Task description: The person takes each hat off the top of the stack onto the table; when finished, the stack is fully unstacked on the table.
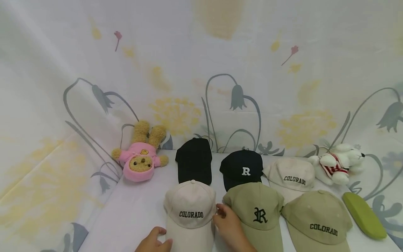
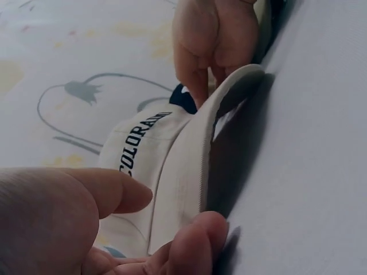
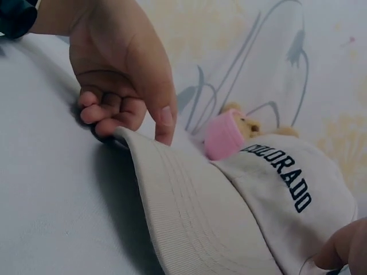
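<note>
A cream baseball cap (image 1: 190,206) lettered COLORADO lies at the front, its brim toward the camera. My left hand (image 1: 155,240) is at the left edge of its brim. In the left wrist view, the thumb and fingers (image 2: 195,243) stand apart on either side of the brim edge. On the cap's other side, my right hand (image 1: 231,225) has loosely bent fingers with tips right at the crown's edge. Beside that hand is an olive cap (image 1: 256,201) with a dark R. The right wrist view shows the cream cap's brim (image 3: 183,212) and my right fingertips (image 3: 341,249) by the crown.
Behind stand a plain black cap (image 1: 194,161), a black cap with a white R (image 1: 241,168) and another cream cap (image 1: 291,173). A khaki COLORADO cap (image 1: 319,217) and green case (image 1: 363,215) are at right. Plush toys, one pink-clad (image 1: 141,154), one white (image 1: 340,162), flank the rows.
</note>
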`<act>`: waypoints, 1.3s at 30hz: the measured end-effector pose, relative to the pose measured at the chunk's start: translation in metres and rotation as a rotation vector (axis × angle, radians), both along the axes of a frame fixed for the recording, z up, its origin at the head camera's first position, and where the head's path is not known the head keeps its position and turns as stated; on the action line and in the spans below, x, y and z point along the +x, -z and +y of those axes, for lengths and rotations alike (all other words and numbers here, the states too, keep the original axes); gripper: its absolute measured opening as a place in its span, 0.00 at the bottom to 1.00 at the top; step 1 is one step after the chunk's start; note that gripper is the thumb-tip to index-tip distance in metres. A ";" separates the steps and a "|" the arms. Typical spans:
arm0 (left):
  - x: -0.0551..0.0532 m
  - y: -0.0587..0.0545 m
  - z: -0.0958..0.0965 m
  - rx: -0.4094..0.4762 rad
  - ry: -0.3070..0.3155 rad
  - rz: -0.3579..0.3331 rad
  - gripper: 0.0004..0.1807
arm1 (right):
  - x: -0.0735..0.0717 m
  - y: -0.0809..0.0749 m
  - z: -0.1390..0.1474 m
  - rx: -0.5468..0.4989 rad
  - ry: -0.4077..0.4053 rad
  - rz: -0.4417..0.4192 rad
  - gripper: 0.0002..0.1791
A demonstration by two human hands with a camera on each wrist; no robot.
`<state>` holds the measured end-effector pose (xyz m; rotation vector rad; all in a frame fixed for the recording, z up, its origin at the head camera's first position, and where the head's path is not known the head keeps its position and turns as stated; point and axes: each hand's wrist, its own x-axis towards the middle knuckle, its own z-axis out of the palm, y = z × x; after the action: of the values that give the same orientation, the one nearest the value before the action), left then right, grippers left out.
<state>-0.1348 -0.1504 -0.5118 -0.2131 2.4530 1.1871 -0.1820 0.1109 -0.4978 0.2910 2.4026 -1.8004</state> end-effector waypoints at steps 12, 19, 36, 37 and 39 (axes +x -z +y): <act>-0.028 -0.040 -0.025 0.099 -0.061 0.144 0.21 | -0.021 -0.042 0.014 0.070 0.044 0.106 0.22; -0.063 -0.053 -0.031 0.111 -0.136 0.243 0.18 | -0.052 -0.051 0.020 0.104 0.007 0.189 0.20; -0.145 -0.050 -0.017 0.081 -0.036 0.124 0.26 | -0.124 -0.044 -0.003 0.228 -0.119 0.081 0.26; -0.149 -0.050 -0.016 0.084 -0.042 0.121 0.26 | -0.127 -0.041 -0.003 0.224 -0.114 0.070 0.26; -0.158 -0.050 -0.013 0.094 -0.055 0.121 0.25 | -0.132 -0.035 -0.004 0.221 -0.097 0.056 0.27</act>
<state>-0.2924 -0.1635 -0.4614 -0.1881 2.5006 1.3730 -0.3136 0.1071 -0.4624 0.1434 2.6086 -1.5244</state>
